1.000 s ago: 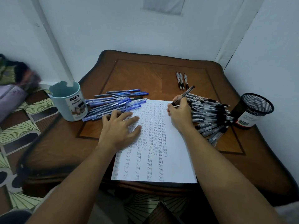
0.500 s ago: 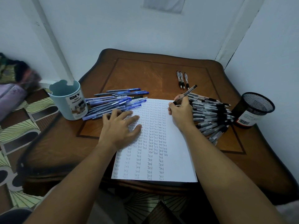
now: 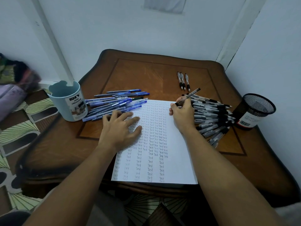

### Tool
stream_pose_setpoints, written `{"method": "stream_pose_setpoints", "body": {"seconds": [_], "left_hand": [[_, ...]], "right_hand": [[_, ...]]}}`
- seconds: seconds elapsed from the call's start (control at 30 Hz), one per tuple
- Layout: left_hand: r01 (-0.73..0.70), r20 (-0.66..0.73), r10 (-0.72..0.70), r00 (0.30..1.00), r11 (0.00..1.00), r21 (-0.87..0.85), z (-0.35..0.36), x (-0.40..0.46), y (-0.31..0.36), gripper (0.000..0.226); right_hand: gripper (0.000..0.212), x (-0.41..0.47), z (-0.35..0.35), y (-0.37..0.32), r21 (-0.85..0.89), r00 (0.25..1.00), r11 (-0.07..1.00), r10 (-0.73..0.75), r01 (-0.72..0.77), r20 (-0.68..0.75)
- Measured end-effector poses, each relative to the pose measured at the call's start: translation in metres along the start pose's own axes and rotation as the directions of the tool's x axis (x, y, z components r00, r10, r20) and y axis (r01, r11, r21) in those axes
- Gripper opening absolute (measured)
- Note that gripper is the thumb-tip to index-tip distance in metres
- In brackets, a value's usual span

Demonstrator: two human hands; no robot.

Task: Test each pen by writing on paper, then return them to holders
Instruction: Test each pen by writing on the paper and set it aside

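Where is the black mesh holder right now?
In the head view, the mesh holder stands at the table's right edge, just beyond the black pen pile.

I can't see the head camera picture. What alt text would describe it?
A person's right hand holds a pen to a sheet of paper filled with "Test", while the left hand lies flat on it. Blue pens lie beside a mug-shaped holder, black pens beside a mesh cup.

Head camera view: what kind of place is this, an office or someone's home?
Probably a room in a home, not an office: a small carved wooden table pushed into a bare wall corner, patterned floor tiles, and what looks like bundled cloth on the floor at left.
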State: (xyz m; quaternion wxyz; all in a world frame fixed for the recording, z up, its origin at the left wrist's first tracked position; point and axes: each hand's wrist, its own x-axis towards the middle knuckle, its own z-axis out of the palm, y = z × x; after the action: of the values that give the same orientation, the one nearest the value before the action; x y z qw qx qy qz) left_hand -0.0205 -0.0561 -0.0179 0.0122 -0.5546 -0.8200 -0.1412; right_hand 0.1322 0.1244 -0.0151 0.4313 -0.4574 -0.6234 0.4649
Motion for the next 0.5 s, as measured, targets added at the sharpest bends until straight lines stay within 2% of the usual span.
{"method": "stream_pose_setpoints", "body": {"seconds": [0.13,0.27,0.37,0.5], "left_hand": [[0.000,0.013,0.000,1.000,1.000,0.009,-0.0002,0.0002,0.0000,0.072],[0.002,0.007,-0.002,1.000,1.000,0.012,0.0002,0.0004,-0.0006,0.072],[0.003,0.014,-0.003,1.000,1.000,0.007,-0.0001,0.0013,-0.0004,0.072],[0.003,0.016,-0.003,1.000,1.000,0.001,-0.0001,0.0003,-0.0003,0.074]], "right_hand": [[0.031,0.0004,-0.0005,0.0005,-0.055,1.000,0.998,-0.008,0.009,0.027],[0.027,0.0013,-0.0017,0.0010,0.009,1.000,1.000,0.022,-0.022,0.018],[0.028,0.0012,0.0002,0.0020,-0.038,1.000,0.999,-0.003,0.003,0.009],[0.021,0.0002,-0.0004,0.0036,0.060,1.000,0.998,0.027,-0.026,-0.007]]}}
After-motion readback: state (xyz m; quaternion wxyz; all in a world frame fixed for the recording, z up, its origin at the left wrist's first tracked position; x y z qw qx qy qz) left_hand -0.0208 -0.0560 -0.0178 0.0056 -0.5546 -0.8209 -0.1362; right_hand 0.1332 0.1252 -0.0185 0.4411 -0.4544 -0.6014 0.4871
